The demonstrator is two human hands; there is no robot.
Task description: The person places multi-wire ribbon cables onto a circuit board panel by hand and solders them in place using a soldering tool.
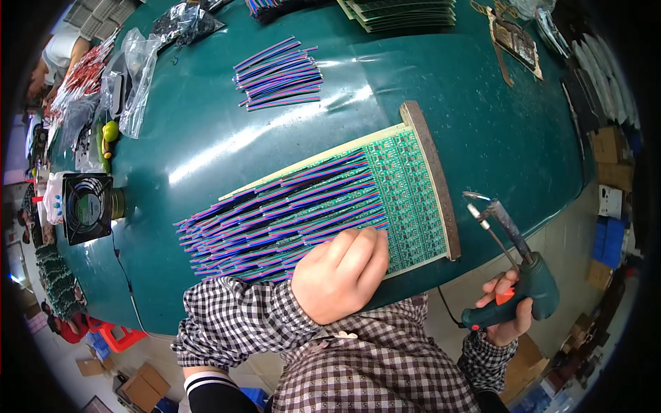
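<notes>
A green circuit board panel (413,199) lies tilted on the table in a frame with a brown bar (432,182) along its right end. Rows of multicoloured ribbon wires (282,210) cover its left part and stick out past its left end. My left hand (342,275) is closed over the panel's near part, its fingers pinching a ribbon wire at the edge of the bare rows; the fingertips are partly hidden. Off the panel's right side, my right hand (508,310) grips a dark green soldering gun (544,286) with an orange-red trigger, its tip raised toward the upper left.
Loose ribbon wires (279,76) lie in a pile farther back. A black fan (87,208) stands at the left edge, its cord hanging down. Stacked boards (403,14) are at the far side. A dirty tray (515,43) sits far right. Another person (65,51) is at far left.
</notes>
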